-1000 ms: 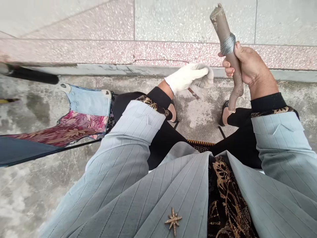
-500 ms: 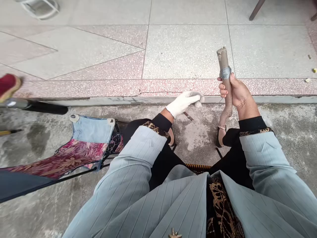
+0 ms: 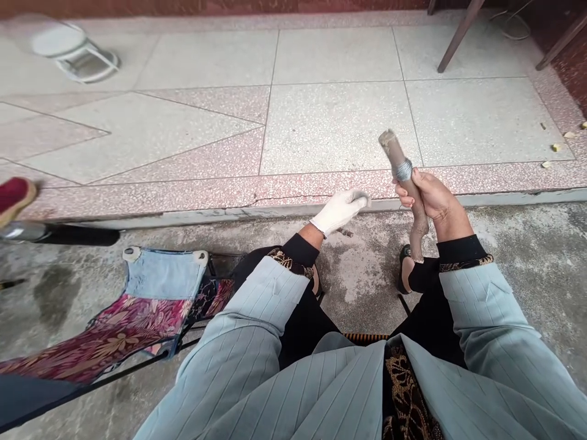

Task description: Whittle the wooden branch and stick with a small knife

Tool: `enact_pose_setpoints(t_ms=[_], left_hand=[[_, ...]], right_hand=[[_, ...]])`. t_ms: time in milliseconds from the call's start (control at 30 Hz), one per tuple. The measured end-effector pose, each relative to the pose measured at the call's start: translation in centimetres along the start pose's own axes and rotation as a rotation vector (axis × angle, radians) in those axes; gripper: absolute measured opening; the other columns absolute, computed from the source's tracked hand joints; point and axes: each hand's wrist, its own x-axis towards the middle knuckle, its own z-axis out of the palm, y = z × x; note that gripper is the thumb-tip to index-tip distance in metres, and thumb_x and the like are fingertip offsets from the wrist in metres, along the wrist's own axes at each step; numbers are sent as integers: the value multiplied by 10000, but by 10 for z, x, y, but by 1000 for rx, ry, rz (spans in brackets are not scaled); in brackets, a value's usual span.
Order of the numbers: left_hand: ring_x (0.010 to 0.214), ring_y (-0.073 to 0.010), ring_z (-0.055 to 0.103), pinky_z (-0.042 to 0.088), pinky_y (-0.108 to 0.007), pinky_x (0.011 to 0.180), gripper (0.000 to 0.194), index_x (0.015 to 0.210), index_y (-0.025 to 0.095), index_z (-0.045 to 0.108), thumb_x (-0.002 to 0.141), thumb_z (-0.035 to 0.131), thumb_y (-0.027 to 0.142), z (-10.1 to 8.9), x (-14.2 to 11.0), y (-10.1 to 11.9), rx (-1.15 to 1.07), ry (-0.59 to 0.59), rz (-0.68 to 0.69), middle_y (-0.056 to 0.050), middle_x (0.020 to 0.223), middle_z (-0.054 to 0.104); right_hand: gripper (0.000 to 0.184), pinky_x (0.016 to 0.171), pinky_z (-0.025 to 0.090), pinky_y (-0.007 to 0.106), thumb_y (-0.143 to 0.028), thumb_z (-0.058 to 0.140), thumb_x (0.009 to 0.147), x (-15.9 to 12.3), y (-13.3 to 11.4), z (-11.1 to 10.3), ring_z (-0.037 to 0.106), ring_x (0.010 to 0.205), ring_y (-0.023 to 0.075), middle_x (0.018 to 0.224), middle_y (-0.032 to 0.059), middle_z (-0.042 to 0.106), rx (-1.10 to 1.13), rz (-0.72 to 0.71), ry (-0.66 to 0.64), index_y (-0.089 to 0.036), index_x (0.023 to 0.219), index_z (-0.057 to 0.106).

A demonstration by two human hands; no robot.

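Observation:
My right hand (image 3: 433,198) is bare and wrapped round a crooked wooden stick (image 3: 416,211). Grey metal wire (image 3: 403,170) is wound in a tight band near the stick's upper end, just above my fingers. The stick leans to the left, its bent lower end above my right shoe. My left hand (image 3: 340,211) wears a white glove and is to the left of the stick, apart from it. Its fingers are curled, and what they may hold is hidden. A short brown banded rod (image 3: 345,232) shows below the glove; whether the hand holds it I cannot tell.
A raised terrazzo step (image 3: 206,198) runs across in front. To my left stands a folding chair (image 3: 147,318) with patterned fabric. Further left are a black-ended bar (image 3: 82,235) and a red shoe (image 3: 13,198). A white stool (image 3: 87,58) is at the back left.
The view has tipped upward, showing more of the far floor. The stick's top has tilted to the left in my right hand. My gloved left hand stays curled.

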Motion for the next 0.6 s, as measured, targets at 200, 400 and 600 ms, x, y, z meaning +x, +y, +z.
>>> enact_pose_setpoints(t_ms=[200,400,600], left_hand=[[679,-169,545,381,-266,631,219,909,183,730,924,543,297,-6,10,-3,132,15,47,-6,689,617],[701,-168,559,358,-276,665,223,854,185,734,901,539,283,-5,10,-1,253,-82,71,-12,745,656],[577,-135,464,316,-259,579,232,876,180,716,917,553,340,-7,5,5,118,-180,-4,26,615,521]], right_hand=[[638,490,388,246,-781,721,877,-2,0,-9,442,514,86,698,6,575,-135,33,-411,-150,873,629],[569,580,363,263,-678,698,947,6,4,3,461,554,106,613,-12,533,-722,432,-849,-158,733,610],[421,634,343,325,-392,653,1029,30,17,4,501,626,168,683,63,577,-1236,501,-166,-178,682,552]])
